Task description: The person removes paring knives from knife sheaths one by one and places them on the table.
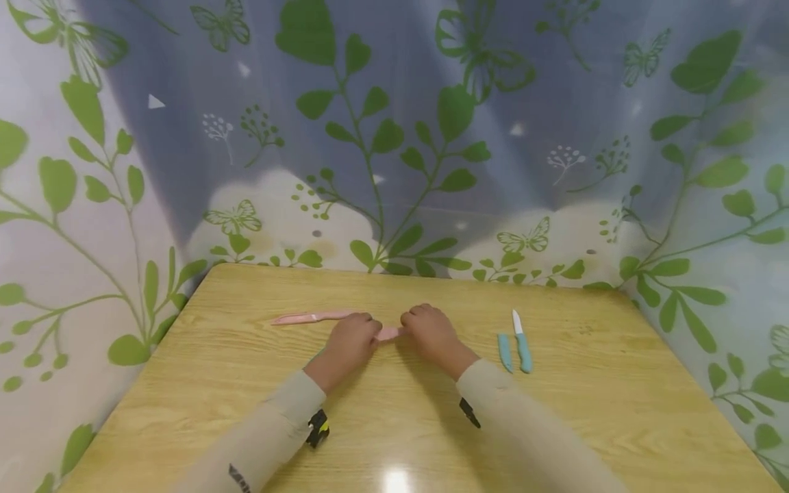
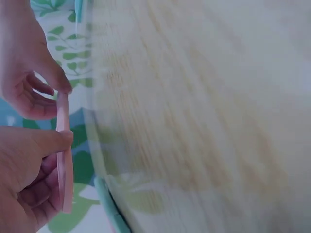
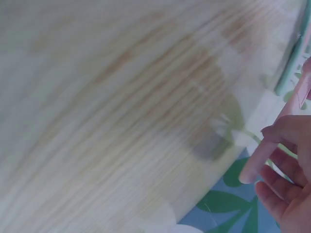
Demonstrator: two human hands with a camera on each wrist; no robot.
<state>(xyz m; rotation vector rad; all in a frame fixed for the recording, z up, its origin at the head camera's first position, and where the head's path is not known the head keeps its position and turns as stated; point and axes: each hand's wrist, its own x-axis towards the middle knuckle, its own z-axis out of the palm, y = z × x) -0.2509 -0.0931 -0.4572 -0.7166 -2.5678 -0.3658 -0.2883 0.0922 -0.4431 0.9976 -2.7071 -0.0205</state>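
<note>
Both hands hold a slim pink knife-shaped piece (image 1: pixel 388 334) between them, above the middle of the table. My left hand (image 1: pixel 350 339) pinches one part of it, thumb on top and fingers curled beneath, as the left wrist view shows. Near its rounded end (image 3: pixel 255 162), my right hand (image 3: pixel 291 160) grips it between thumb and fingers. The hands cover much of it, so I cannot tell whether a blade is inside. Beyond the left hand lies a longer pink knife in its sheath (image 1: pixel 296 318). A teal thing (image 2: pixel 111 206) on the table is mostly hidden behind the left hand in the head view.
Right of the right hand lie a small knife (image 1: pixel 523 349) with a white blade and teal handle, and a teal sheath (image 1: pixel 505 352) beside it. The wooden table (image 1: pixel 394 411) meets a leaf-patterned curtain (image 1: pixel 394 171) at its far edge and both sides.
</note>
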